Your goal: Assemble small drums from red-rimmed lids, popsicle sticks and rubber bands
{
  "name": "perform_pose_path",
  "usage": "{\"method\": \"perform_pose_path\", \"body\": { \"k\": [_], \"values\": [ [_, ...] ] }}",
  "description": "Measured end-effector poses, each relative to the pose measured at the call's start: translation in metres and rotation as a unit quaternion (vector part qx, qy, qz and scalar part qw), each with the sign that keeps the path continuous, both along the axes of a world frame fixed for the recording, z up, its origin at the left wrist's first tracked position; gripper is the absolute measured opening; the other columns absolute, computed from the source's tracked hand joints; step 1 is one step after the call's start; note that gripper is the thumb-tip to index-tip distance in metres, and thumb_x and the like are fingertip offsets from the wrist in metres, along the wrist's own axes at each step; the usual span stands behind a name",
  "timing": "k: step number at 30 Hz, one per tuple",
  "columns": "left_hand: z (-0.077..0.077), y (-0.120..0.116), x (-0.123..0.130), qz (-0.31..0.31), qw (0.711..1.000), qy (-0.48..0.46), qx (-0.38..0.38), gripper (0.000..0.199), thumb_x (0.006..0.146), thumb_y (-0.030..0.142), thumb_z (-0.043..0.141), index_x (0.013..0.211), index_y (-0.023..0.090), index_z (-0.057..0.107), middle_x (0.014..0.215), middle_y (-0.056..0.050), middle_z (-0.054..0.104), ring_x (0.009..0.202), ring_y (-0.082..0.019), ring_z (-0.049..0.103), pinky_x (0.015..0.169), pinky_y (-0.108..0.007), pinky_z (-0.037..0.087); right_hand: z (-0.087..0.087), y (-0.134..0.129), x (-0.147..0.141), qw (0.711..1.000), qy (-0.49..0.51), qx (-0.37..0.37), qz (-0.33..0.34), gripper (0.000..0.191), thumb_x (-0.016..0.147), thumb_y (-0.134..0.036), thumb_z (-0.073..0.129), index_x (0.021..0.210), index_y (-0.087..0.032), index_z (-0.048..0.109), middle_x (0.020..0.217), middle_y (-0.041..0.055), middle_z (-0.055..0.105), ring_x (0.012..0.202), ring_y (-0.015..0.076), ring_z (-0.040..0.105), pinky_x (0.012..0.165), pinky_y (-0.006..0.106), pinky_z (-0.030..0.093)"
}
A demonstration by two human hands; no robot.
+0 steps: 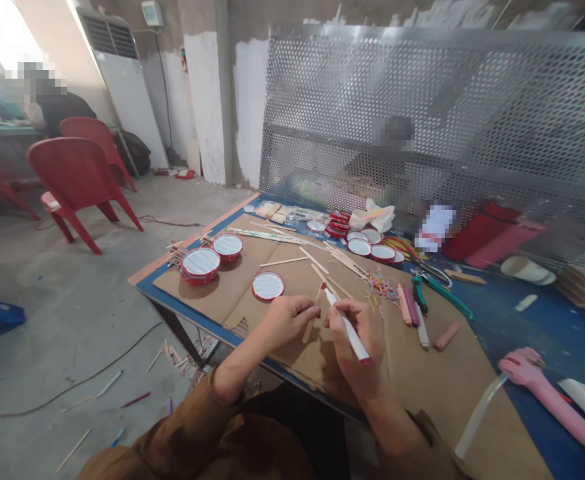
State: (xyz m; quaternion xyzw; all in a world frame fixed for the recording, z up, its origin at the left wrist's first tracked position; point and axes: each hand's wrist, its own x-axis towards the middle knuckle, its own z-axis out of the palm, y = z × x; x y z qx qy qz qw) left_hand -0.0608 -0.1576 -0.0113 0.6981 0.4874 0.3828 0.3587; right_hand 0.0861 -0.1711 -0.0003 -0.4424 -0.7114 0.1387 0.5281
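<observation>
My left hand (288, 319) pinches a flat wooden craft stick (308, 333), whose upper end looks dark red. In my right hand (363, 357) is a white marker pen (354, 340) with a red end, held like a pencil. Its tip is at the stick's upper end; whether they touch I cannot tell. A round red-rimmed disc with a pale face (268, 286) lies on the cardboard (282, 257) just beyond my left hand. More loose sticks (315, 260) are scattered past both hands.
Stacked red-rimmed discs (200, 265) stand at left. Coloured rubber bands (383, 287), markers (408, 305) and green-handled pliers (442, 297) lie at right. A pink tape dispenser (555, 397) sits near the right edge. Behind the table rises a perforated metal panel (322, 100).
</observation>
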Motion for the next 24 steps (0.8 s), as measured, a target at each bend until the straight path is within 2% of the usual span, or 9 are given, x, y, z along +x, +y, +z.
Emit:
{"method": "perform_pose_path", "body": {
  "k": [13, 20, 24],
  "values": [
    [0.0011, -0.0003, -0.0002, 0.0, 1.0, 0.006, -0.003, 0.033, 0.088, 0.032, 0.046, 0.061, 0.015, 0.053, 0.054, 0.004, 0.047, 0.055, -0.009, 0.044, 0.052, -0.018, 0.031, -0.0064, 0.0038, 0.001, 1.0, -0.001, -0.008, 0.005, 0.011, 0.087, -0.031, 0.054, 0.089, -0.02, 0.054, 0.073, 0.001, 0.061, 0.066, 0.0149, 0.06, 0.063, 0.029, 0.049],
    [0.0011, -0.0001, -0.0002, 0.006, 1.0, 0.01, -0.004, 0.029, 0.088, 0.03, 0.046, 0.066, 0.015, 0.057, 0.055, 0.004, 0.05, 0.056, -0.009, 0.046, 0.054, -0.018, 0.031, -0.0014, 0.0013, -0.0002, 0.998, -0.009, 0.035, -0.042, 0.009, 0.087, -0.028, 0.054, 0.085, -0.02, 0.056, 0.071, -0.0002, 0.06, 0.062, 0.0131, 0.058, 0.06, 0.026, 0.047],
    [0.002, -0.0005, -0.0002, 0.007, 1.0, 0.019, -0.001, 0.032, 0.089, 0.032, 0.046, 0.064, 0.015, 0.057, 0.054, 0.004, 0.049, 0.056, -0.009, 0.045, 0.053, -0.018, 0.031, 0.0001, 0.0004, -0.0002, 0.999, -0.03, 0.034, -0.023, 0.008, 0.087, -0.028, 0.054, 0.087, -0.02, 0.055, 0.071, 0.0003, 0.06, 0.064, 0.014, 0.058, 0.061, 0.027, 0.048]
  ]
}}
